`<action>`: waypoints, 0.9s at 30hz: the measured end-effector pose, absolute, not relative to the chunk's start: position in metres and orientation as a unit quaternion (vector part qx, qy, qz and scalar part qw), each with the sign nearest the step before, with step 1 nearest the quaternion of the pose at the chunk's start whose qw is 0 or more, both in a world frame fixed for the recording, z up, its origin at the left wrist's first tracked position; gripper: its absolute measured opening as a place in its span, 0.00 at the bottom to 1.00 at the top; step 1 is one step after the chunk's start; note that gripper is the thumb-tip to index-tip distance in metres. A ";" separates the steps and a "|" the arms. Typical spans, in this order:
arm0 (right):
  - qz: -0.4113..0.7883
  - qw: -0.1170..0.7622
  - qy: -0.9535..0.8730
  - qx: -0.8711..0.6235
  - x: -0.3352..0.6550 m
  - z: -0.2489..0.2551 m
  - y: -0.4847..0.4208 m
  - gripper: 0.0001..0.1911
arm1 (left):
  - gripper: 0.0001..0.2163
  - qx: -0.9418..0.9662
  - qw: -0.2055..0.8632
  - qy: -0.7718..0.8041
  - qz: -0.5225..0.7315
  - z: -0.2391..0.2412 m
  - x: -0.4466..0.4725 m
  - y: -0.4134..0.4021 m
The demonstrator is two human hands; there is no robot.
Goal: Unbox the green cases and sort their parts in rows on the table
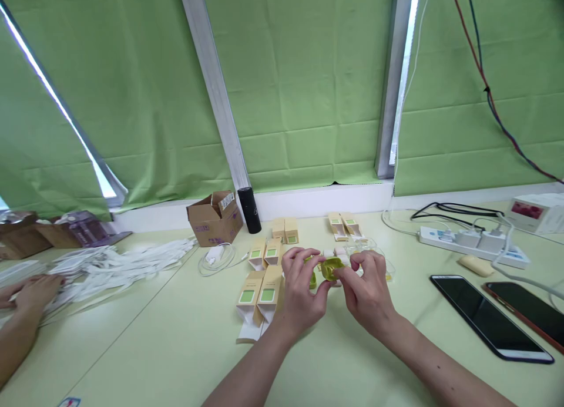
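Note:
My left hand and my right hand meet over the pale table, both pinching a small yellow-green translucent piece between their fingertips. Just left of my left hand lie small tan cartons with green labels, some with open flaps. More of these cartons stand behind, and two others lie open farther back. Clear wrappers sit behind my right hand.
Two dark phones lie at the right. A white power strip with plugs and cables sits at back right. An open cardboard box, a black cylinder and a white charger cable stand at the back. Another person's hand rests on white strips at left.

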State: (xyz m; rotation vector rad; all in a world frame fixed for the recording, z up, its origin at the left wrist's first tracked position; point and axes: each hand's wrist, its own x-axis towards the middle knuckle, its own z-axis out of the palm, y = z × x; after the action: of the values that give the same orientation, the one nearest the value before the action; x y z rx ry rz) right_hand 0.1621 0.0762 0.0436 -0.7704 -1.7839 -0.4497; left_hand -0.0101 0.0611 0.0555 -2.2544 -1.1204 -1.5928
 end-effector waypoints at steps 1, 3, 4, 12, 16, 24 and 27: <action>-0.191 0.544 -0.751 -0.323 0.162 0.043 0.076 0.12 | 0.19 -0.754 0.081 -0.374 -0.534 0.055 -0.010 0.061; -0.192 0.544 -0.751 -0.321 0.162 0.043 0.077 0.12 | 0.20 -0.753 0.080 -0.376 -0.534 0.055 -0.010 0.062; -0.193 0.544 -0.751 -0.321 0.162 0.043 0.077 0.12 | 0.20 -0.753 0.079 -0.377 -0.534 0.054 -0.010 0.062; -0.208 0.554 -0.746 -0.305 0.164 0.043 0.074 0.13 | 0.18 -0.727 0.068 -0.400 -0.554 0.048 -0.016 0.072; -0.200 0.558 -0.740 -0.317 0.167 0.043 0.075 0.13 | 0.16 -0.708 0.054 -0.409 -0.573 0.046 -0.021 0.076; -0.150 0.548 -0.739 -0.362 0.173 0.041 0.084 0.07 | 0.16 -0.679 0.034 -0.423 -0.598 0.047 -0.026 0.080; -0.100 0.525 -0.750 -0.389 0.171 0.038 0.091 0.05 | 0.16 -0.651 0.023 -0.441 -0.617 0.047 -0.030 0.083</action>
State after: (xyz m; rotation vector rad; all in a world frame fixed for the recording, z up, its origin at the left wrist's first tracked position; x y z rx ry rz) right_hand 0.1709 0.0905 0.0380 -0.9300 -1.7952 -0.2393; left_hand -0.0302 0.0835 0.0468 -2.0171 -1.3648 -1.9123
